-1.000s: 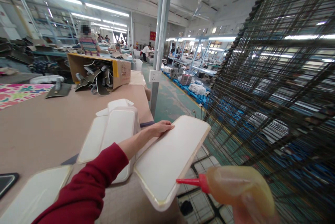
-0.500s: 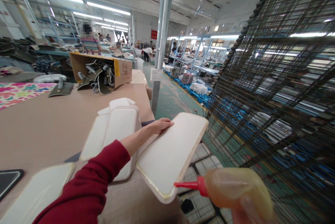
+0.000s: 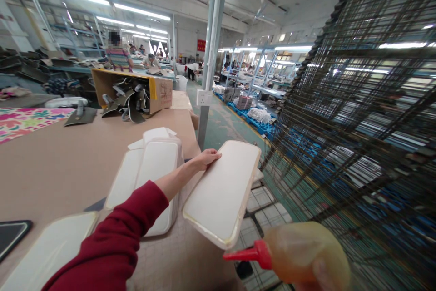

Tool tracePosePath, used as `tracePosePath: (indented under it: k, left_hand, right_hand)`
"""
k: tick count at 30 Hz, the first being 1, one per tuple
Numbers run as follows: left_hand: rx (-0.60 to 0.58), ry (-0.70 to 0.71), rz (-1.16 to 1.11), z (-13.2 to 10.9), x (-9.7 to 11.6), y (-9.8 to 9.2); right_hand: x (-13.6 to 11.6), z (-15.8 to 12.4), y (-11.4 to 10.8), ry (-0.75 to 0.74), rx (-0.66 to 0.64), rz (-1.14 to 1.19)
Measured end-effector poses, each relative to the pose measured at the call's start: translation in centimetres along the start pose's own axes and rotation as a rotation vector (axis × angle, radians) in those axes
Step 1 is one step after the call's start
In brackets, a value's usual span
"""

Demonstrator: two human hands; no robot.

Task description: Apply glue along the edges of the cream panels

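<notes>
My left hand [image 3: 208,158] grips a white rounded-corner panel [image 3: 223,193] by its left edge, thumb on top. The panel tilts beyond the table's edge, and a yellowish, glossy band of glue runs along its rim. In my right hand [image 3: 318,275], partly cut off at the bottom, is a squeeze bottle [image 3: 306,252] of amber liquid with a red nozzle [image 3: 247,254]. The nozzle tip points left, just below the panel's near corner and apart from it. Beside my left forearm lies a stack of similar white panels [image 3: 158,159].
Another white panel [image 3: 51,245] and a dark panel [image 3: 13,236] lie on the brown table [image 3: 68,159]. A cardboard box [image 3: 161,93] of dark flaps stands at the back. A metal wire rack [image 3: 357,100] rises on the right; a post [image 3: 213,32] stands ahead. Co-workers are far off.
The bottle's nozzle has left the panel's near corner and dropped slightly lower. My left hand has shifted a little left, and the panel has turned more upright in view.
</notes>
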State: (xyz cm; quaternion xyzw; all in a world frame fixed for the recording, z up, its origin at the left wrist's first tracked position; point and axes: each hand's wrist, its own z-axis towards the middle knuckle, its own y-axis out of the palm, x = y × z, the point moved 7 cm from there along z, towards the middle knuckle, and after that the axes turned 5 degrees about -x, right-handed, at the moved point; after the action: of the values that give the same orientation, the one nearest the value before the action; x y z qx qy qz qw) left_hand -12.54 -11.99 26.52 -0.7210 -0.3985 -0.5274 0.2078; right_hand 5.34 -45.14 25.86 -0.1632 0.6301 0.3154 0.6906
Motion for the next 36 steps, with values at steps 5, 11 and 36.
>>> tracePosePath:
  k: [5, 11, 36]
  left_hand:
    - [0.079, 0.041, -0.010, -0.6, 0.4, -0.6]
    - [0.076, 0.036, -0.017, -1.3, 0.1, -0.7]
    - [-0.241, -0.046, -0.216, -5.2, -0.4, 3.7]
  right_hand:
    - [-2.2, 1.1, 1.7, 0.222, 0.232, 0.263]
    - [-5.4, 4.0, 4.8, 0.067, 0.182, 0.370]
    - [-2.6, 9.1, 6.9, -0.102, 0.104, 0.303]
